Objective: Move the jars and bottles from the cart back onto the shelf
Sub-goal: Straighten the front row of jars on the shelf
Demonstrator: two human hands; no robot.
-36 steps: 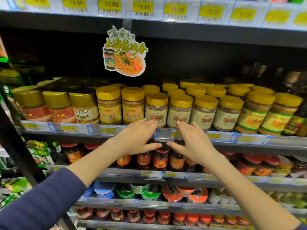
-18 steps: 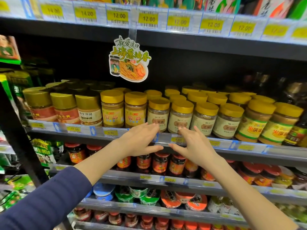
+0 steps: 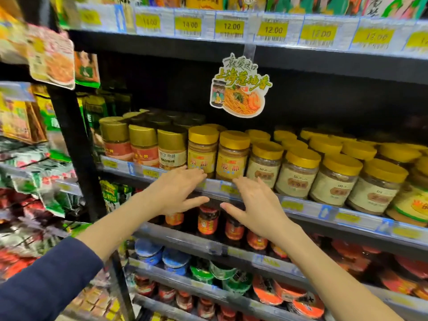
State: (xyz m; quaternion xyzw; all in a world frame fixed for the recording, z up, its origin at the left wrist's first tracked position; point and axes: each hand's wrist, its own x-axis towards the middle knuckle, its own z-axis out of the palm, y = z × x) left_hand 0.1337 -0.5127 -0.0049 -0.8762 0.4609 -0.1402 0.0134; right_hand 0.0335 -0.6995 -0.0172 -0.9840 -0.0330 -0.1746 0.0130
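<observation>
Gold-lidded jars (image 3: 203, 151), navy sleeve (image 3: 41, 283)

Fig.: grocery shop aisle. Black shelves (image 3: 324, 61) run several tiers high, each front edge w/ a strip of yellow price tags (image 3: 231, 27) ("12.00", "14.00") + barcodes. Same-brand jars (image 3: 298, 174) w/ yellow lids stand in rows, several deep. A cardboard promo sign (image 3: 240, 86) w/ noodle photo hangs from the upper tier. At left, packets (image 3: 49, 54) hang; lidded bowls (image 3: 176, 260) fill a lower tier.
</observation>
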